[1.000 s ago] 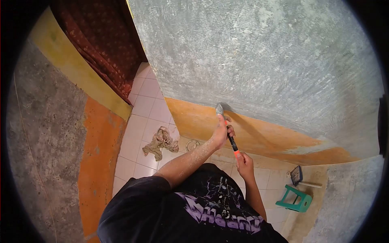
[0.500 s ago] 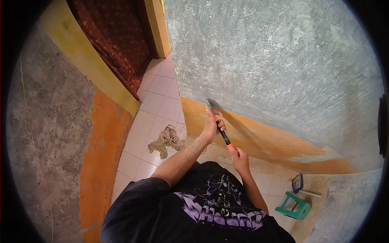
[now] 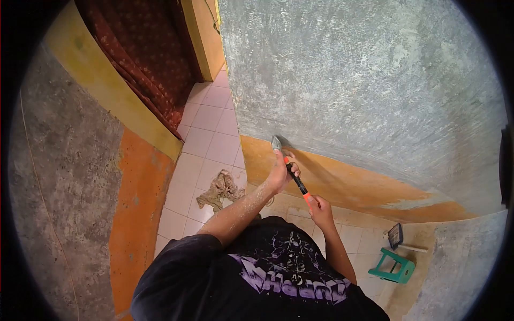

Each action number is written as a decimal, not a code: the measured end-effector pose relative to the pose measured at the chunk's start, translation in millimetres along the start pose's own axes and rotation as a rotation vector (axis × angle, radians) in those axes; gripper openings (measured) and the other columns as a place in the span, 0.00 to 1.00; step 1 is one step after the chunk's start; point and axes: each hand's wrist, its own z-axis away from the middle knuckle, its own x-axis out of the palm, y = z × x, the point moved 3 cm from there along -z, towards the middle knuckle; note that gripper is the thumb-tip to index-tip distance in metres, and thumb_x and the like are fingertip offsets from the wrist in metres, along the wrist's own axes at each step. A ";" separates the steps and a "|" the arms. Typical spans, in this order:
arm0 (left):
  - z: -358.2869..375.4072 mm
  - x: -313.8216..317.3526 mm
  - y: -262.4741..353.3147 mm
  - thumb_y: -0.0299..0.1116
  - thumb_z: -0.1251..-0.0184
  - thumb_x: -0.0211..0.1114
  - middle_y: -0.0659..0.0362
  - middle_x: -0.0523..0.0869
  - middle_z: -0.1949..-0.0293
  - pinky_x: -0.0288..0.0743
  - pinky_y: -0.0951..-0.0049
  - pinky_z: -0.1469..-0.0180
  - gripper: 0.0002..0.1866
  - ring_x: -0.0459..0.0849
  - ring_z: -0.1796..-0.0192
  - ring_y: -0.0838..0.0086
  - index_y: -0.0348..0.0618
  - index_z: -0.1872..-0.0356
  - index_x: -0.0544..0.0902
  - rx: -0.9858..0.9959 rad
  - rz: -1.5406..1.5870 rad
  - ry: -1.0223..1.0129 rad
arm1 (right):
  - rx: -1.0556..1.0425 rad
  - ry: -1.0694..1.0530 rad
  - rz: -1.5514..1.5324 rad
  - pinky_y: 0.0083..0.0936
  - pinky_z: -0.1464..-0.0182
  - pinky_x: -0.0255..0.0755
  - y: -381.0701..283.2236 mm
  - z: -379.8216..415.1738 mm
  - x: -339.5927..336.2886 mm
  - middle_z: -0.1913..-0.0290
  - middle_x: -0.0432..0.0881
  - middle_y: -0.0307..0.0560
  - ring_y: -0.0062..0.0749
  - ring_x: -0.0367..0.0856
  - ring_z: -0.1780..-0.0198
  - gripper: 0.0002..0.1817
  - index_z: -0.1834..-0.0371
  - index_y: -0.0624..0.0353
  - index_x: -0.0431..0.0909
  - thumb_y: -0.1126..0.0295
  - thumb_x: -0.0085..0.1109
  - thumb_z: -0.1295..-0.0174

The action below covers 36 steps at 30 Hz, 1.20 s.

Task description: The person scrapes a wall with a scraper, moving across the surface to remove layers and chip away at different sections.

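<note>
Both hands are wrapped around the scraper [image 3: 289,170]: the left hand [image 3: 281,172] grips high, close to the blade, and the right hand [image 3: 320,209] clutches the orange butt end lower down. The tool slants up and to the left, its blade touching the wall [image 3: 375,80] right where the grey plaster meets the orange paint band [image 3: 342,184].
</note>
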 end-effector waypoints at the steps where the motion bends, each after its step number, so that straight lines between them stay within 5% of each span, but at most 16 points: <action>1: 1.5 -2.7 6.4 0.73 0.30 0.31 0.63 0.66 0.79 0.71 0.66 0.61 0.35 0.71 0.74 0.71 0.50 0.51 0.65 0.011 -0.007 0.013 | 0.005 -0.010 -0.021 0.18 0.80 0.57 -0.5 -3.1 6.5 0.81 0.67 0.30 0.14 0.63 0.82 0.18 0.62 0.63 0.78 0.57 0.54 0.26; 20: 11.9 3.8 8.4 0.72 0.29 0.30 0.61 0.69 0.75 0.72 0.59 0.52 0.34 0.74 0.67 0.67 0.52 0.49 0.63 -0.196 -0.042 -0.141 | 0.082 0.141 -0.161 0.18 0.77 0.59 0.8 26.5 20.7 0.79 0.68 0.30 0.14 0.64 0.79 0.16 0.61 0.65 0.81 0.60 0.56 0.27; 23: 2.6 -24.1 16.3 0.72 0.30 0.30 0.62 0.68 0.76 0.72 0.60 0.54 0.34 0.73 0.68 0.67 0.52 0.49 0.63 -0.046 -0.018 -0.186 | -0.026 0.130 0.021 0.18 0.76 0.59 -5.8 12.5 35.1 0.78 0.69 0.30 0.13 0.64 0.78 0.16 0.62 0.65 0.81 0.60 0.56 0.27; 30: 12.0 0.2 7.6 0.73 0.31 0.30 0.63 0.67 0.78 0.72 0.61 0.56 0.35 0.72 0.71 0.69 0.52 0.51 0.65 -0.184 -0.088 -0.115 | 0.120 0.174 -0.129 0.19 0.74 0.59 0.8 32.8 30.1 0.78 0.68 0.30 0.13 0.64 0.76 0.15 0.64 0.64 0.81 0.61 0.57 0.28; 33: 12.7 -13.3 19.6 0.74 0.31 0.29 0.63 0.66 0.79 0.72 0.62 0.58 0.35 0.71 0.72 0.69 0.51 0.52 0.65 -0.052 -0.017 -0.099 | -0.072 0.150 0.109 0.18 0.76 0.58 -0.4 15.9 38.0 0.79 0.68 0.30 0.13 0.64 0.77 0.16 0.63 0.64 0.80 0.60 0.57 0.28; 36: 8.9 -23.7 29.4 0.74 0.31 0.29 0.63 0.65 0.79 0.71 0.63 0.60 0.36 0.70 0.73 0.70 0.50 0.52 0.65 -0.017 -0.074 -0.056 | -0.057 0.143 -0.043 0.17 0.79 0.56 6.7 8.0 59.3 0.80 0.67 0.30 0.12 0.62 0.80 0.17 0.66 0.63 0.77 0.58 0.55 0.27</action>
